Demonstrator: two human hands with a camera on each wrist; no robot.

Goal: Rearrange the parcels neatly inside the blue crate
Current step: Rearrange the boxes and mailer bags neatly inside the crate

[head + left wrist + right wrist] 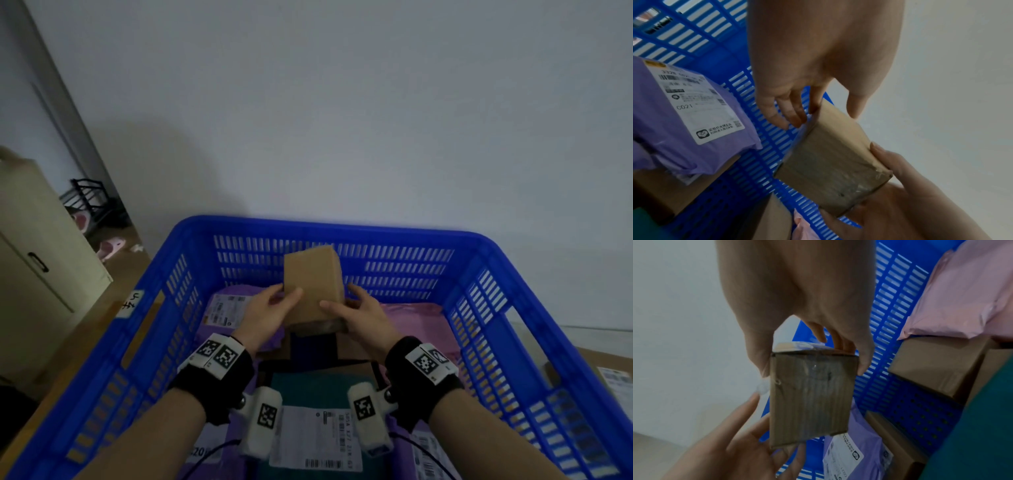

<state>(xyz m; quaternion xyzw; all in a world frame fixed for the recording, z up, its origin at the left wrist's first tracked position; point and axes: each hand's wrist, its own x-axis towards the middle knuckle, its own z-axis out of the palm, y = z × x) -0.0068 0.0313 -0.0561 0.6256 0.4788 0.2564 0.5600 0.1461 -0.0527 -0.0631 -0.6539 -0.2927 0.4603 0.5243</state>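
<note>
Both the left hand (274,313) and the right hand (359,315) grasp the small cardboard box (313,287) between them by its side faces; it seems stiff and light, though its tape may be slippery.

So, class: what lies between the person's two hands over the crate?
A brown cardboard box, held above the blue crate by the left hand and right hand on opposite sides; the head view shows it best.

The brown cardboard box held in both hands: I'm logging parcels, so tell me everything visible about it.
The brown cardboard box is small, plain and oblong, its end sealed with clear tape. It is held above the blue crate, tilted, gripped by the left hand and right hand on opposite sides. It touches no other parcel.
</note>
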